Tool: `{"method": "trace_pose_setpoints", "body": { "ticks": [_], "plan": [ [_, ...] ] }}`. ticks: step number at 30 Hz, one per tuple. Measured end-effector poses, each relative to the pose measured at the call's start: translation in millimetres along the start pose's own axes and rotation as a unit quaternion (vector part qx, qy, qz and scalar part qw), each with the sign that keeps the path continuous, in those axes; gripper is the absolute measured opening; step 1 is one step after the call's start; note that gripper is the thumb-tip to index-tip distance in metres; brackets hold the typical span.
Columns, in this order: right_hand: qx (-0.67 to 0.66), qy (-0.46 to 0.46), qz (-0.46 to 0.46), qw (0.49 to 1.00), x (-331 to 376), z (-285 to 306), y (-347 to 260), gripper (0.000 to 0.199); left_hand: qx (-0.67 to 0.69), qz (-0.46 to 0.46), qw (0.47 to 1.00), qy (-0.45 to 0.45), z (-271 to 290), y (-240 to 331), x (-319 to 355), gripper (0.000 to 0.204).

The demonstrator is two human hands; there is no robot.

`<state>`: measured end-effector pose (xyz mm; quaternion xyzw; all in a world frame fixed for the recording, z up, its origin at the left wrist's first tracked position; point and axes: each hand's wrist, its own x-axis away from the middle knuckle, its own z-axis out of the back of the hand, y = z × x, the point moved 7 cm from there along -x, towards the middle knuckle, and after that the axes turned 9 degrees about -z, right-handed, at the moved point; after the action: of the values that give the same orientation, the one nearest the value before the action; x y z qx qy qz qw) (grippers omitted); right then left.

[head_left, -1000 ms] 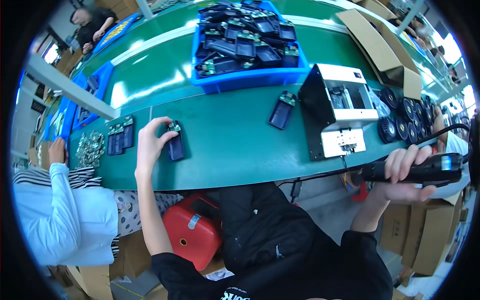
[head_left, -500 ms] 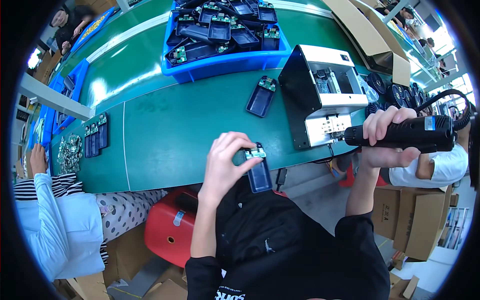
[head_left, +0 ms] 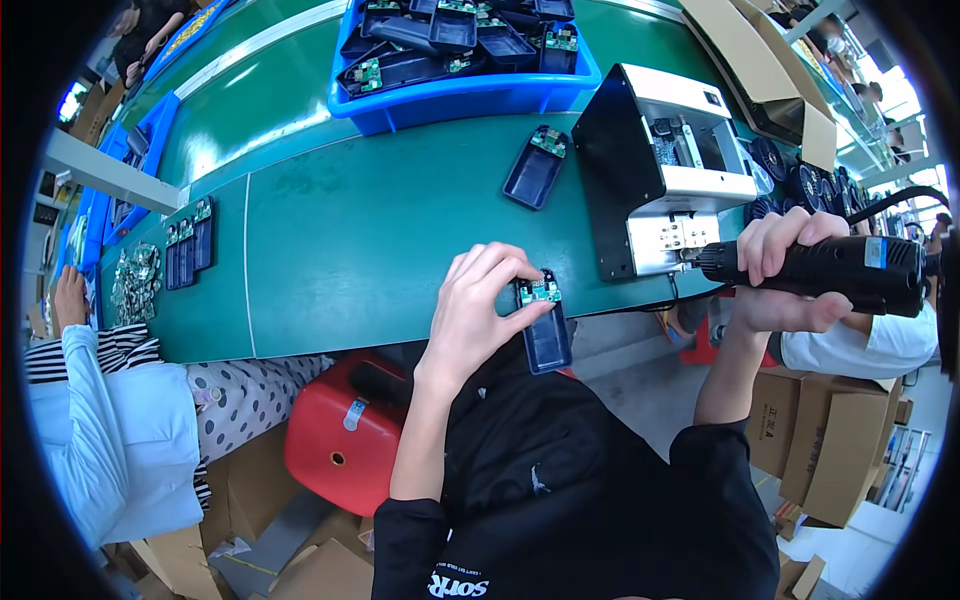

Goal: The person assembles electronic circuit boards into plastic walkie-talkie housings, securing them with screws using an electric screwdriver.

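Between thumb and fingers, my left hand (head_left: pixel 482 308) pinches the top end of a dark blue plastic case (head_left: pixel 547 342) with a green circuit board in it, over the table's front edge. My right hand (head_left: pixel 785 268) is wrapped round a black electric screwdriver (head_left: pixel 850 275), held level with its tip pointing left. That tip is at the front plate of a black and silver screw feeder (head_left: pixel 668 190); whether a screw sits on it is too small to tell. Another case with a board (head_left: pixel 537 168) lies on the table left of the feeder.
At the back, a blue bin (head_left: pixel 465 112) is heaped with similar cases. Several cases (head_left: pixel 190 245) and a pile of circuit boards (head_left: pixel 136 283) lie at left, near a co-worker's hand (head_left: pixel 71 298). An open cardboard box (head_left: pixel 760 70) and black reels (head_left: pixel 805 187) are at right.
The view has shifted a little. My left hand and the case have moved slightly right and up in the picture. The screwdriver tip stays at the feeder's front plate.
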<state>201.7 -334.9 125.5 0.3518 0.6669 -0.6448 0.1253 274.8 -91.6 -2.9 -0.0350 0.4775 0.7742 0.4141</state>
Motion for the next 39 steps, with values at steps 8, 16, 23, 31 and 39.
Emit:
{"method": "trace_pose_setpoints", "body": {
  "ticks": [8,16,23,31,39],
  "plan": [
    [-0.087,-0.068,-0.069,0.991,20,-23,4,0.074,-0.005,-0.016,1.0,0.014,-4,-1,2,0.03],
    [-0.172,-0.132,-0.045,0.975,23,-96,27,0.081,-0.019,-0.032,0.999,0.017,-2,0,2,0.032],
    [-0.147,-0.17,-0.077,0.971,34,-113,45,0.083,-0.018,-0.036,0.999,0.017,-2,0,2,0.034],
    [-0.132,-0.208,-0.068,0.967,39,-118,47,0.083,-0.011,-0.04,0.999,0.018,-1,2,2,0.033],
    [-0.111,-0.212,-0.079,0.968,43,-121,52,0.085,-0.003,-0.039,0.999,0.022,-1,1,2,0.034]
  ]
}}
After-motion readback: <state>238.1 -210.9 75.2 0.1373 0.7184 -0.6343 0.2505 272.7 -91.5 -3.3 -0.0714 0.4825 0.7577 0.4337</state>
